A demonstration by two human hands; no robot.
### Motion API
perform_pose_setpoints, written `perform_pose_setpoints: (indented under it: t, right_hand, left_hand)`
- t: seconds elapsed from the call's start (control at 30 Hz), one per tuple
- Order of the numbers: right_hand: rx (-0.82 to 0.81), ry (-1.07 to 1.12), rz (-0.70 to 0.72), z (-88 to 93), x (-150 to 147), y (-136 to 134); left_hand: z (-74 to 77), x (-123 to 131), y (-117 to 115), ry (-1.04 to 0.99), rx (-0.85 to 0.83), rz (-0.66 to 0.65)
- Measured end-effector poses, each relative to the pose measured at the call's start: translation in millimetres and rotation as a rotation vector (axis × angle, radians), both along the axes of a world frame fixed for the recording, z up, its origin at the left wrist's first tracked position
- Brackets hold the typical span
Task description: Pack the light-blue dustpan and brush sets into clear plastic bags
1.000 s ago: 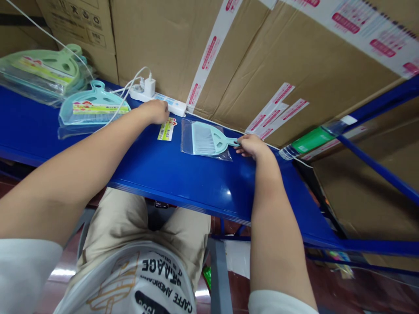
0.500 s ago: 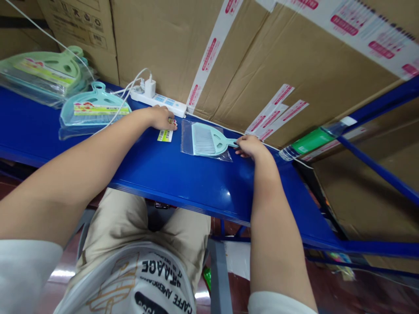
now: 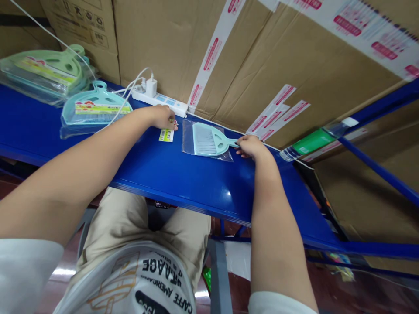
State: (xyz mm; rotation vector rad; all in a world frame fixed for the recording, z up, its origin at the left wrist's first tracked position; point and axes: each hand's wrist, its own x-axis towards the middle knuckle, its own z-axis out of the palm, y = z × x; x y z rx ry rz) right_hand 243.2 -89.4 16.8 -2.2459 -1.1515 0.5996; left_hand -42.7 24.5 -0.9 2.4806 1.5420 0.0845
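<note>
Presently the left hand, fingers curled, pinches the top edge of a small yellow label card lying flat on the blue shelf, centre frame. Right hand grips the handle of a pale teal hand brush, which sits inside a clear plastic bag just right of the card. Behind the left hand, a white power strip lies against cardboard boxes. Upper left, a bagged teal dustpan lies near a stack of green dustpans.
</note>
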Motion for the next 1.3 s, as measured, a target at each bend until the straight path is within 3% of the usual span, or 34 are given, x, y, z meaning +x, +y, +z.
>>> perform_pose_setpoints:
  t: [0.23,0.97,1.3]
  right_hand:
    - [-0.046,-0.054,0.015,0.4,0.0,-0.2]
    - [-0.024,-0.042,0.001,-1.7,1.3,1.1]
    - [-0.058,-0.062,0.02,1.3,-1.8,-0.7]
  left_hand:
    - [11.1,5.2,-11.0,0.113,-0.027,-0.001]
    - [-0.7,3.3,1.8,0.008,-0.004,-0.021]
    - [2.1,4.0,-1.2,0.058,0.002,-0.047]
